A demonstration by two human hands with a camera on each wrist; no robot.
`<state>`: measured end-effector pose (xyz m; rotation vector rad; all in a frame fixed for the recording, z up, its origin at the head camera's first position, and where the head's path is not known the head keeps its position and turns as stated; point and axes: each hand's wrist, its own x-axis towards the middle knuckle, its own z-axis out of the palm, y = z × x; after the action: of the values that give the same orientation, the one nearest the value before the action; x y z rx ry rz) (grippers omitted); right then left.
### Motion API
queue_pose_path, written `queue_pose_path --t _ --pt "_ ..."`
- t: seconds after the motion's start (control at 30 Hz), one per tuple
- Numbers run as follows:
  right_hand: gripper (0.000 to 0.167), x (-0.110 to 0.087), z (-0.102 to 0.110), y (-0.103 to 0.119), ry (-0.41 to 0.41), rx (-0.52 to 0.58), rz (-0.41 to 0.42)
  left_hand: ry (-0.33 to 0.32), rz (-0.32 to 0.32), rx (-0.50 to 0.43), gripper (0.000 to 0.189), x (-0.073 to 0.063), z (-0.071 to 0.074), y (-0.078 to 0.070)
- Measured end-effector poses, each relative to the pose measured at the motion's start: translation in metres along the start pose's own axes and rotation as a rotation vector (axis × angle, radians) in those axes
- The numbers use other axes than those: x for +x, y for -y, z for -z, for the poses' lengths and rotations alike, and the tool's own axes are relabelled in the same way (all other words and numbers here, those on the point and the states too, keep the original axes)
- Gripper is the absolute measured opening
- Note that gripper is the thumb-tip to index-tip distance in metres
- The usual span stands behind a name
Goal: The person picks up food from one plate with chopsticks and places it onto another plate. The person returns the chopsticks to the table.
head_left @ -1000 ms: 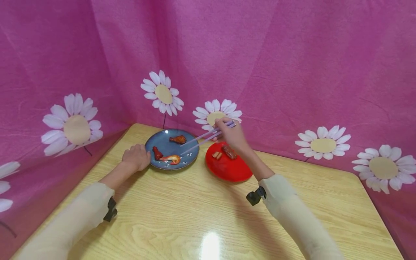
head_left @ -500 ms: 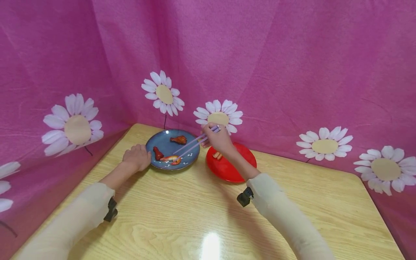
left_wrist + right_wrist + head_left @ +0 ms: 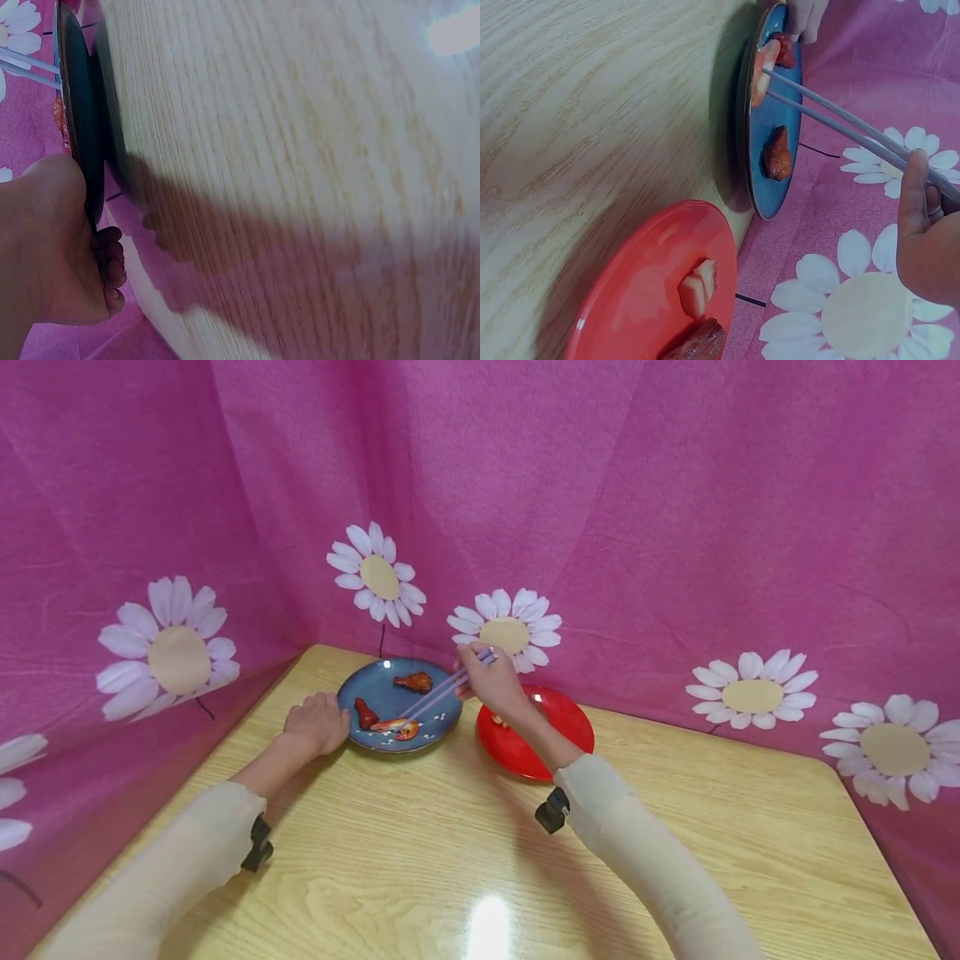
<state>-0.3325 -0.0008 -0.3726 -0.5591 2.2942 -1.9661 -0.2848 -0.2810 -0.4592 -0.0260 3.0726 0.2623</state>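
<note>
Right grip (image 3: 495, 683) has shifted left since a second ago, chopsticks (image 3: 832, 110) now with tips at the shrimp (image 3: 407, 730), near side of the blue plate (image 3: 375, 685). Fingers closed round the chopsticks; whether the tips pinch the shrimp is hard to tell. Left grip (image 3: 317, 724) holds the blue plate's left rim, fingers curled beneath. Two drumsticks (image 3: 412, 682) on that plate, one left, one far. Red plate (image 3: 573, 727) to the right on the worktop (image 3: 420, 843), carrying pale pieces (image 3: 697, 289) and brown meat (image 3: 701, 343).
</note>
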Motion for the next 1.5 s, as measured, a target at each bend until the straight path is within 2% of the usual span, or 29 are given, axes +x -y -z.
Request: queue_pose_path --t 0.3,0.57,0.9,1.13,1.5 --pt "0.039 0.001 -0.005 -0.001 -0.069 -0.031 0.041 -0.025 -0.009 -0.006 0.045 0.001 -0.002 0.001" --pt "0.038 -0.003 -0.005 0.001 -0.107 -0.034 0.073 -0.02 -0.002 -0.013 0.047 0.001 0.0 0.001" --pt "0.047 -0.004 -0.003 0.005 -0.128 0.01 0.067 -0.02 0.015 -0.015 0.046 0.002 0.001 -0.001" --pt "0.041 -0.006 0.001 0.005 -0.149 0.042 0.084 -0.03 0.012 0.002 0.044 0.0 0.004 -0.004" --pt "0.041 -0.004 0.014 0.009 -0.233 0.084 0.093 -0.021 0.013 0.002 0.045 -0.002 0.004 -0.003"
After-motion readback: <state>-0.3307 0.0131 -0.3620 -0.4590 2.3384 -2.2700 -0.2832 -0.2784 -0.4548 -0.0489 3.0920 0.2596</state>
